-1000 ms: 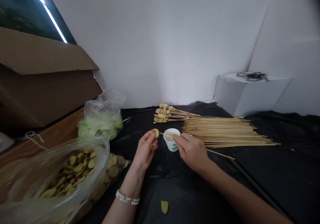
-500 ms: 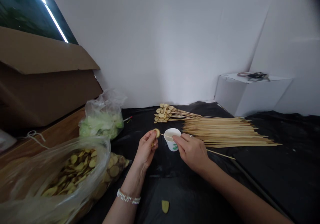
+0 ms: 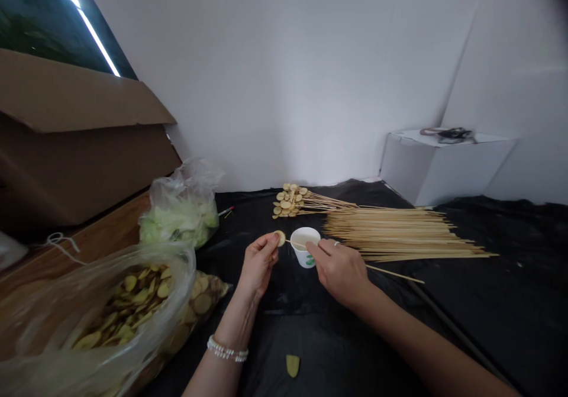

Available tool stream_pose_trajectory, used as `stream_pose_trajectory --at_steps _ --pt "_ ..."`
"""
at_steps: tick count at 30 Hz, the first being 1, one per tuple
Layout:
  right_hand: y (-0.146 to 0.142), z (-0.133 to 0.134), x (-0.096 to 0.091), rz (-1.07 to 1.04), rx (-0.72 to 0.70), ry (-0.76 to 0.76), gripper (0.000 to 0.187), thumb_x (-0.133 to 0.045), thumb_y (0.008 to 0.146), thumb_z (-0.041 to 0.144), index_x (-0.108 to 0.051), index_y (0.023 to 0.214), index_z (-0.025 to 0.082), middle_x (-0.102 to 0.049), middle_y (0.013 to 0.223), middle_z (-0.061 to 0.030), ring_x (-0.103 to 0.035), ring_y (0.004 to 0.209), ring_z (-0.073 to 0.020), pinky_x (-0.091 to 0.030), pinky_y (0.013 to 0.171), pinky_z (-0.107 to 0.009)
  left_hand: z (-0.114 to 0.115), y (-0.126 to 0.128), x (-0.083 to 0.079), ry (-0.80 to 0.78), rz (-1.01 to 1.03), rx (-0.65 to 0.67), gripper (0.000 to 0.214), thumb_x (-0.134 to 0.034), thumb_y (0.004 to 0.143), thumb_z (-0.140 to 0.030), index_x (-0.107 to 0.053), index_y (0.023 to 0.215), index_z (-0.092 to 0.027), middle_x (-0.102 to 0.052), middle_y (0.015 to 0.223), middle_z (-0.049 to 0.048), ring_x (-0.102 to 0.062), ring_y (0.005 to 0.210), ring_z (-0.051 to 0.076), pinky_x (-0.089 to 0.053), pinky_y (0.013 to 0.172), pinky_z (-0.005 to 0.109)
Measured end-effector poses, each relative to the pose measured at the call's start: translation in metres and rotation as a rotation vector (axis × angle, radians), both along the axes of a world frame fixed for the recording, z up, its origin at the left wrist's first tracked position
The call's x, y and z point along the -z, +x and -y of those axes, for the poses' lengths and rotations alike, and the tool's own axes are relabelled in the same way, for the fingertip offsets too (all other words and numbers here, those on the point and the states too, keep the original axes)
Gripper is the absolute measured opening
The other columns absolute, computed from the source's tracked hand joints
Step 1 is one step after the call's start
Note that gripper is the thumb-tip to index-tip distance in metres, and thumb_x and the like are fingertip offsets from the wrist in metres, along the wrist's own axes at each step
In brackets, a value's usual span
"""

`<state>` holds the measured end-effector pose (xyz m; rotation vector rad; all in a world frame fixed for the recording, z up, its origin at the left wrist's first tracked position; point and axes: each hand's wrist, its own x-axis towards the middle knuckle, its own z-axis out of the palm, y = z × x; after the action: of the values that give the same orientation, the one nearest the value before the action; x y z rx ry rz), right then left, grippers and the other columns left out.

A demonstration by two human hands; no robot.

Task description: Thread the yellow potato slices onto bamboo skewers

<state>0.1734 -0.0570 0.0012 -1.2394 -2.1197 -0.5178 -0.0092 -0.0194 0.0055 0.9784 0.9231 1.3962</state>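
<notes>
The left hand (image 3: pixel 258 262) is raised a little above the black sheet (image 3: pixel 337 349), with its forearm coming up from the bottom edge and leaning to the right; a beaded bracelet (image 3: pixel 226 349) is around this wrist. Its thumb and bent fingers pinch a round yellow slice (image 3: pixel 280 238), which is just to the left of the white cup (image 3: pixel 304 259). The right hand (image 3: pixel 341 267) comes from the lower right corner, its back turned up, and the thumb and forefinger are pressed together on a thin stick (image 3: pixel 394 274). This stick crosses in front of the cup's mouth in this view, and its front end meets the edge of the slice; I cannot tell if the point is already inside. The rear end sticks out under the right wrist, below the row of bare sticks (image 3: pixel 399 234). In comparison with half a second ago, this rear end reaches somewhat more to the right, and the slice in the left hand is slightly lower and nearer to the cup. The loose slice (image 3: pixel 292 365) at the front, the open bag (image 3: pixel 51 320) of slices and the bundle of filled skewers (image 3: pixel 290 199) remain in the same places.
</notes>
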Motion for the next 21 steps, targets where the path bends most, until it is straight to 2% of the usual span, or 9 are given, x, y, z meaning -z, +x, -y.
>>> stream_pose_trajectory --at_steps 7,13,21 --pt "-0.0003 -0.0029 0.0041 -0.089 -0.005 -0.096 0.022 -0.045 0.090 0.016 -0.065 0.094 0.022 -0.061 0.077 -0.0006 -0.052 0.067 -0.0130 -0.027 0.059 -0.027 0.0000 0.0024 0.0018 -0.025 -0.005 0.027 0.030 -0.078 0.064 -0.035 -0.069 0.077 -0.009 -0.048 0.060 -0.0021 -0.029 0.045 0.000 -0.015 0.039 0.015" --pt "-0.0024 -0.0049 0.0050 -0.165 -0.017 -0.093 0.022 -0.042 0.093 0.023 -0.064 0.090 0.019 -0.061 0.077 -0.0018 -0.053 0.069 -0.0131 -0.031 0.062 -0.026 0.0014 0.0050 -0.0013 0.017 -0.024 -0.010 0.033 -0.077 0.065 -0.040 -0.067 0.075 -0.010 -0.050 0.063 -0.0009 -0.034 0.046 0.001 -0.018 0.039 0.015" --pt "-0.0015 -0.0050 0.0069 -0.159 -0.029 -0.065 0.023 -0.041 0.093 0.017 -0.061 0.081 0.017 -0.060 0.075 -0.0029 -0.051 0.069 -0.0133 -0.030 0.062 -0.026 0.0039 0.0063 -0.0049 0.009 -0.037 0.014 0.035 -0.076 0.063 -0.043 -0.065 0.069 -0.010 -0.054 0.066 0.0010 -0.034 0.046 0.002 -0.018 0.039 0.015"
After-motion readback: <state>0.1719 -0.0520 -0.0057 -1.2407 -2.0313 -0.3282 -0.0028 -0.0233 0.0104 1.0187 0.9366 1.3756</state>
